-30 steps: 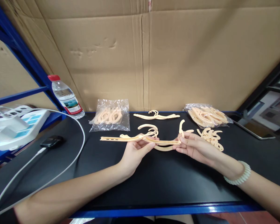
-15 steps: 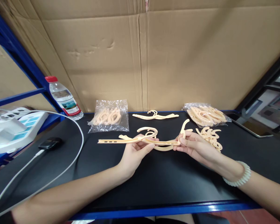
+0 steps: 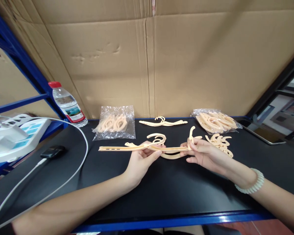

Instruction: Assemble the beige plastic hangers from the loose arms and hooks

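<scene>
Across the middle of the view lies a cream plastic folding hanger (image 3: 120, 148), with a row of slots in its left arm and a curved hook on top. My left hand (image 3: 140, 163) is closed around its centre, thumb in front. At the hanger's right end, my right hand (image 3: 208, 151) pinches a small curved cream hook piece (image 3: 191, 133), held upright against the arm's tip. Whether the piece is seated in the arm I cannot tell. Other cream hanger parts (image 3: 171, 156) show behind and below the held hanger, partly hidden by my hands.
A folding hanger (image 3: 171, 123) lies at the back. Bagged hanger parts stand left (image 3: 112, 124) and right (image 3: 214, 120), with loose curved pieces (image 3: 220, 142) near my right hand. Further left are a water bottle (image 3: 70, 106), a white cable (image 3: 86, 133), a black device (image 3: 53, 151) and a power strip (image 3: 34, 133).
The hanger's left end has moved slightly left. My right hand has shifted a little left with the hook piece, which now stands more upright. My left hand keeps its hold.
</scene>
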A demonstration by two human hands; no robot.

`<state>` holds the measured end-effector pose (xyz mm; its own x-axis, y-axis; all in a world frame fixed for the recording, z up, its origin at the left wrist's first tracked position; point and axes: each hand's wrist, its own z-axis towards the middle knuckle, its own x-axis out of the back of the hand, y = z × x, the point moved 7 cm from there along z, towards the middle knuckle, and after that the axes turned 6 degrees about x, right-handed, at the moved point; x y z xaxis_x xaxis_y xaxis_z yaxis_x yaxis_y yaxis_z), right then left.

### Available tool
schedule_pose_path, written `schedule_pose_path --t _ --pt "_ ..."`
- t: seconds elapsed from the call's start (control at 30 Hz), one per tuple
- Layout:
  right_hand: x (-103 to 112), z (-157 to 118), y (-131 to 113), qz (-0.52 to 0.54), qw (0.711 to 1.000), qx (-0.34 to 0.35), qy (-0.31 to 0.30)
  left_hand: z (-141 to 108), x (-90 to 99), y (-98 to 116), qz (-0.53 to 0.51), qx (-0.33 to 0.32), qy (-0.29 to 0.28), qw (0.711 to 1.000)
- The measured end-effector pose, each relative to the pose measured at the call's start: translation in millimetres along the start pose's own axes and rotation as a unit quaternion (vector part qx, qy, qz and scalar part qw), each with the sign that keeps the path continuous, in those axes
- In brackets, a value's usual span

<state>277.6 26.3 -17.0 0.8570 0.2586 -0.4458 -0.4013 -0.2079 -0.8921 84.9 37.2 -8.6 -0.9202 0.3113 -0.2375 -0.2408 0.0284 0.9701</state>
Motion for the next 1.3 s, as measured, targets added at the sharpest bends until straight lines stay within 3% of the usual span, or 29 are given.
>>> schedule_pose_path --t 0.4,1.07,1.3 --pt "2.0 1.2 2.0 -0.009 1.0 0.006 0.013 -1.7 -2.3 2.4 0.016 -0.006 0.009 1.0" --pt "2.1 -4.2 -4.1 -0.042 0.984 0.14 0.099 -2.7 -5.7 0.2 0.007 0.012 0.005 1.0" --pt "0.8 -4.2 -6.2 -0.037 0.98 0.172 0.097 -4.1 -4.6 1.2 -0.01 0.017 0.016 1.0"
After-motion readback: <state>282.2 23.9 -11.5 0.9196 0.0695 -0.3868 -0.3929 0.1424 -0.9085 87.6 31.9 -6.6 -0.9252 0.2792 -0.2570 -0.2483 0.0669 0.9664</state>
